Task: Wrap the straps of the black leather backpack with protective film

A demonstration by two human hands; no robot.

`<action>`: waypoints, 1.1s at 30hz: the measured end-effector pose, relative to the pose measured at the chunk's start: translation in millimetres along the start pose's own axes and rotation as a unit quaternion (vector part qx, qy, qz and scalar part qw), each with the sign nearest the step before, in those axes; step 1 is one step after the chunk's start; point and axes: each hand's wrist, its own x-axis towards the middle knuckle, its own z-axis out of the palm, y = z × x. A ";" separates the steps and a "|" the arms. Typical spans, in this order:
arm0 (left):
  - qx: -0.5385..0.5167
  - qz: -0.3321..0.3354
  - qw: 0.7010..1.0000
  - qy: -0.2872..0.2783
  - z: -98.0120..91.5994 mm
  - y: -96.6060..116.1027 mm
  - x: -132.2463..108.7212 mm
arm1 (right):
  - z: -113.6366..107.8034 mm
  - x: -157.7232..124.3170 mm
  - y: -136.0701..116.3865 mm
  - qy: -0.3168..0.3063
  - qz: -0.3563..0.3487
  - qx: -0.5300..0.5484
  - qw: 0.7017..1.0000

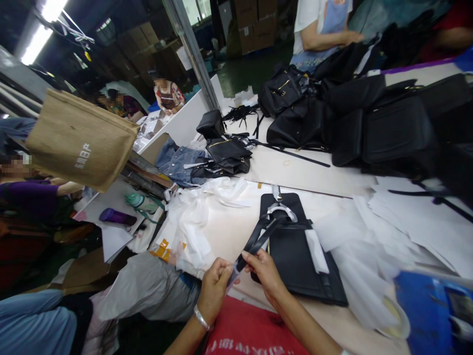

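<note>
A black handbag (291,261) lies flat on the table in front of me, with white wrapping on its ring and a white strip on its side. Its black strap (258,237) stretches toward me. My right hand (260,268) pinches this strap near its end. At the strap's tip, my left hand (218,283) is closed on a clear plastic sleeve (233,276), thumb against fingers. The sleeve appears to surround the strap end. Both hands are close together, just above the table's near edge.
Several black bags (399,128) are piled at the back right. Smaller black bags (229,153) rest beside denim cloth (177,160). White wrapping sheets (195,217) lie left, and a blue bin (421,310) is at lower right. A co-worker (321,34) stands across the table.
</note>
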 end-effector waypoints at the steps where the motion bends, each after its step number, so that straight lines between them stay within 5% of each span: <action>1: -0.010 0.000 1.000 0.007 1.0 -1.4 0.5 | 0.3 -1.5 0.0 0.005 0.002 -0.003 1.000; 7: -0.019 0.011 0.999 0.038 4.0 -2.0 -3.4 | 1.9 -9.0 -1.2 -0.002 -0.007 0.001 1.000; 14: 0.166 0.107 0.977 0.080 3.9 -4.4 -15.8 | 1.9 -11.1 6.8 0.014 -0.027 -0.039 0.999; 20: 0.195 0.115 0.971 0.074 3.9 -7.4 -15.8 | -0.8 -15.6 4.7 -0.014 -0.032 -0.031 0.999; 24: 0.246 0.197 0.947 0.068 4.5 -3.2 -21.4 | -2.8 -16.6 7.8 -0.008 -0.022 0.012 1.000; 33: 0.173 0.214 0.960 0.057 9.1 2.3 -22.9 | -2.5 -23.1 1.4 -0.067 -0.008 0.065 0.996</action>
